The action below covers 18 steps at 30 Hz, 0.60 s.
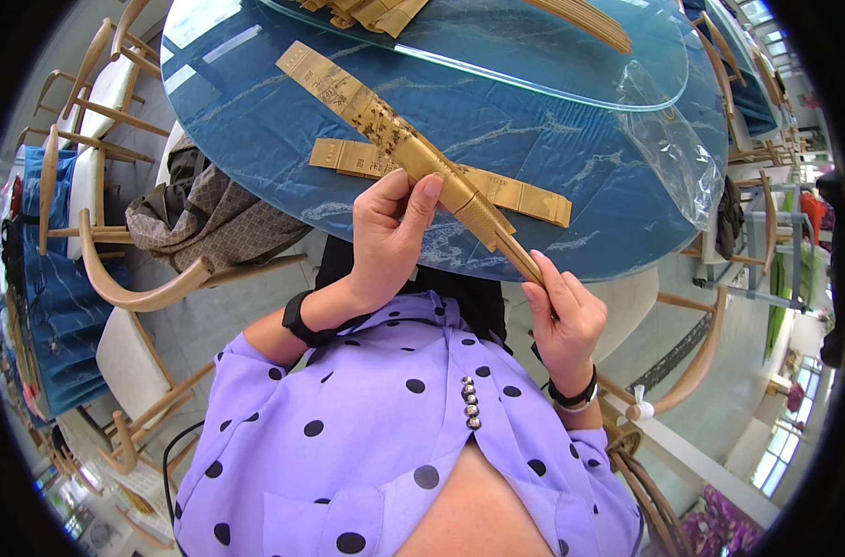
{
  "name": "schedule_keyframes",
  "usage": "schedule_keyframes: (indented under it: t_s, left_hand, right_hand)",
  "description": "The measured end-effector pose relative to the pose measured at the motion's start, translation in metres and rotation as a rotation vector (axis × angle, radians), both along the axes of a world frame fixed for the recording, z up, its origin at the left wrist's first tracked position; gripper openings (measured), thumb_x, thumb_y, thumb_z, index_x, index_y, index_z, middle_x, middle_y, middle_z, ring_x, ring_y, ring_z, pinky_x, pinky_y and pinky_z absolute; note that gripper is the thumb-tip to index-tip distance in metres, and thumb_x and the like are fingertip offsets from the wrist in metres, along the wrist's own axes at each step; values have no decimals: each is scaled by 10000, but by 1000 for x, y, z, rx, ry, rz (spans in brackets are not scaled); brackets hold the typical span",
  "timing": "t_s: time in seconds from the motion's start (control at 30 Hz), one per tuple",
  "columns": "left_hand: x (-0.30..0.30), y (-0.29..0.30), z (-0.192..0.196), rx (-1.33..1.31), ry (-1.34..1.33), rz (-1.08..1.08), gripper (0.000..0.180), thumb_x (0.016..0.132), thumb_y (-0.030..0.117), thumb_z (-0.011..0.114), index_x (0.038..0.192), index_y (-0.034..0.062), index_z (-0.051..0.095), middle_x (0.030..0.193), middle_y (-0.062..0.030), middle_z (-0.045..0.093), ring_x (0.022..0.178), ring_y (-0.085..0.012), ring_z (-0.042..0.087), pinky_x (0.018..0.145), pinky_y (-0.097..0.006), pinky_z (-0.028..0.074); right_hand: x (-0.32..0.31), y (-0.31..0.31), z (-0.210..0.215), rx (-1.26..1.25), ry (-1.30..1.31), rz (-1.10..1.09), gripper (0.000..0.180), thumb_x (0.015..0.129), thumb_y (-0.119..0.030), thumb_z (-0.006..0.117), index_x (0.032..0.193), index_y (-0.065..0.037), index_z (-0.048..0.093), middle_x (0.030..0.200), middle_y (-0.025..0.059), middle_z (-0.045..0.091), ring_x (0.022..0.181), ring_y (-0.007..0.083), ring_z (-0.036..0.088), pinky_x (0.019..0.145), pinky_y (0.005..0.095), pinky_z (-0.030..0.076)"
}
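Note:
My left hand (390,237) and my right hand (563,316) both hold a long tan wrapped pair of chopsticks (413,153) slanting from the upper left over the table down to my right hand. The left hand grips its middle, thumb on top. The right hand pinches its narrow lower end, where bare wooden sticks stick out of the paper sleeve. Under it, a second flat tan paper sleeve (524,197) lies on the round blue marbled table (255,139).
A round glass turntable (571,65) sits on the table with more tan items at its far side, and clear plastic wrap (673,139) lies at the right. A wooden chair (153,288) with a brown garment (199,209) stands left; other chairs surround the table.

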State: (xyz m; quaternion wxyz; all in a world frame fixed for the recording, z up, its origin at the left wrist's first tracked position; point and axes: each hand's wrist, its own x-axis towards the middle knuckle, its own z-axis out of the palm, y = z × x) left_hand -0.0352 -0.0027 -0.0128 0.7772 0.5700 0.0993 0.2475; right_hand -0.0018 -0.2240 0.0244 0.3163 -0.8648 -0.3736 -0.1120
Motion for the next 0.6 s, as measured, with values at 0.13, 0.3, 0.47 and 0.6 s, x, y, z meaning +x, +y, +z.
schedule_keyframes:
  t_s: [0.13,0.3,0.47,0.6]
  left_hand:
    - [3,4,-1,-56,-32,1,306,1049,223,618,835,5,597,707,47,515,644,-19,395,548,-211,314]
    - [6,16,-4,19,15,30,306,1043,230,631,830,11,607,698,66,499,643,-4,375,547,-204,304]
    - [3,6,2,-5,31,26,326,1039,240,638,814,8,593,707,64,522,654,3,383,552,-199,314]
    - [5,11,-3,-68,-21,16,318,1037,243,641,834,0,610,719,43,556,647,-1,400,553,-193,322]
  right_hand:
    - [0,-1,1,-4,5,0,351,885,-165,776,1197,-11,727,628,62,448,495,194,457,465,340,375]
    - [-1,-3,-2,13,3,2,360,885,-167,776,1205,-11,723,631,63,449,495,196,456,465,341,375]
    - [0,-1,0,-11,4,5,358,884,-164,778,1201,-8,724,632,64,457,494,197,461,465,338,379]
    - [0,0,1,-9,-1,5,344,884,-160,779,1184,-3,721,634,68,471,494,200,473,467,339,385]
